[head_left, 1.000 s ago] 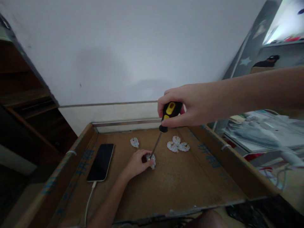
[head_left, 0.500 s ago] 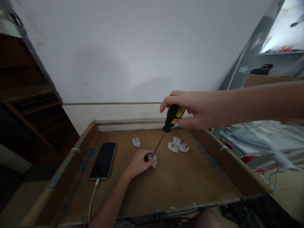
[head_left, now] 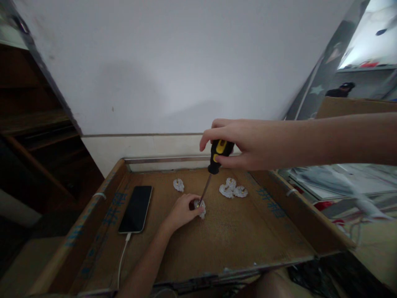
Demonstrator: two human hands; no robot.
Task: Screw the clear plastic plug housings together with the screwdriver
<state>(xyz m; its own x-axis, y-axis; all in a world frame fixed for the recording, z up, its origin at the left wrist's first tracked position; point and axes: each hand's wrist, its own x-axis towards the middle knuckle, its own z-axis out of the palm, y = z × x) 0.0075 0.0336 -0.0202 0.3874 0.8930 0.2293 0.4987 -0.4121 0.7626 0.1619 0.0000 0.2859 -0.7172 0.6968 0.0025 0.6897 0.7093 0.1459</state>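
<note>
My right hand (head_left: 237, 142) grips the black and yellow handle of a screwdriver (head_left: 221, 150), which leans with its tip down on a small clear plastic piece (head_left: 201, 209). That piece is pinched between the thumb and fingers of my left hand (head_left: 184, 211), low on the cardboard. Behind my left hand lies a single clear piece (head_left: 178, 185) with a small metal part standing up from it. To the right, three similar clear pieces (head_left: 230, 190) sit in a cluster. The exact contact at the screwdriver's tip is too small to make out.
A cardboard tray (head_left: 248, 240) with raised sides bears everything. On its left lies a black phone (head_left: 135, 209) with a white cable (head_left: 121, 260). A pale wall (head_left: 155, 74) rises behind. Plastic-wrapped items (head_left: 338, 182) lie at right; a person (head_left: 341, 90) is far off.
My right hand and the screwdriver handle have shifted slightly left, and the handle has turned and stands more upright. My left hand stays on the clear piece.
</note>
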